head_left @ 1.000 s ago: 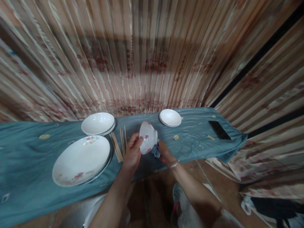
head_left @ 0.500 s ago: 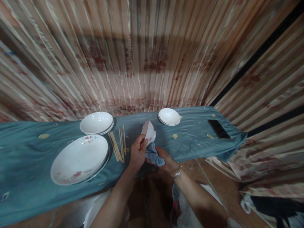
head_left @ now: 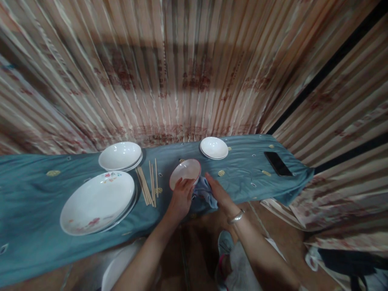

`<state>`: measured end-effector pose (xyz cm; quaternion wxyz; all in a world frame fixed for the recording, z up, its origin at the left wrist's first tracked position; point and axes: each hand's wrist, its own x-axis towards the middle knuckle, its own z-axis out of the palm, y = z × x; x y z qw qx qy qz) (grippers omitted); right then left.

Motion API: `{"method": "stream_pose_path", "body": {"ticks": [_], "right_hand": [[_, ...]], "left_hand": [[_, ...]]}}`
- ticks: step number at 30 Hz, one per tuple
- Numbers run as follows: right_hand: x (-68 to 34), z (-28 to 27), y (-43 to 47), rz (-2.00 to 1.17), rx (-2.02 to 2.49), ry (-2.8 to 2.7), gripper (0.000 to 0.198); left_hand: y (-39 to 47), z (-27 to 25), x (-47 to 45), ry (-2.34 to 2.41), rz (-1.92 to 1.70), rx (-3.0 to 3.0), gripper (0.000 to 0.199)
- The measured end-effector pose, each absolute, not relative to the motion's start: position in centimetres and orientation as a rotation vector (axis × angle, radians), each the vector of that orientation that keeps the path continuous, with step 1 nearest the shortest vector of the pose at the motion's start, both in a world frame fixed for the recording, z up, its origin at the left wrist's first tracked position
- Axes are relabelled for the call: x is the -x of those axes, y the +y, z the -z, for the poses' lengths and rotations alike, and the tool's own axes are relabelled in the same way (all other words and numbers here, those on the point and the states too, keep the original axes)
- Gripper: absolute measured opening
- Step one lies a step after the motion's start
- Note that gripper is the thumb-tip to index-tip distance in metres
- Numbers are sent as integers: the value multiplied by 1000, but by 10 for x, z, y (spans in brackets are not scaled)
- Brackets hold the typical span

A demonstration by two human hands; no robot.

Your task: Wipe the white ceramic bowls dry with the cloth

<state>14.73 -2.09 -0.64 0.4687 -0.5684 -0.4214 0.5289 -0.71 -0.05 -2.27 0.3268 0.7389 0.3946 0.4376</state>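
A white bowl with a red rim (head_left: 186,171) faces up and towards me, tilted, above the middle of the table. My left hand (head_left: 182,198) grips its near edge, with fingers over the rim into the inside. Against the bowl's right side is a crumpled blue cloth (head_left: 205,191), held in my right hand (head_left: 220,194), whose fingers are partly hidden behind it. A silver bangle circles my right wrist. Left of the bowl lie several wooden chopsticks (head_left: 144,186).
Large floral plates (head_left: 100,206) are stacked at the left, with white dishes (head_left: 119,157) behind them. Small white dishes (head_left: 214,148) stand beyond the bowl on the right. A black phone (head_left: 278,163) lies near the right end of the teal tablecloth (head_left: 242,182). Pleated curtains (head_left: 194,72) hang behind.
The bowl has turned from on edge, its outside showing, to its inside facing up. My left fingers now reach over its rim. My right hand and the cloth have shifted slightly right.
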Motion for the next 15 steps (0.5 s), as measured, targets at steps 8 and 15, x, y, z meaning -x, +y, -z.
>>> {"method": "stream_pose_path", "body": {"ticks": [8, 15], "right_hand": [[-154, 21, -21, -1132, 1535, -1191, 50], [-161, 37, -18, -1220, 1482, -1002, 38]], "left_hand": [[-7, 27, 3, 1072, -791, -2190, 34], [-7, 25, 4, 1056, -798, -2216, 30]]}}
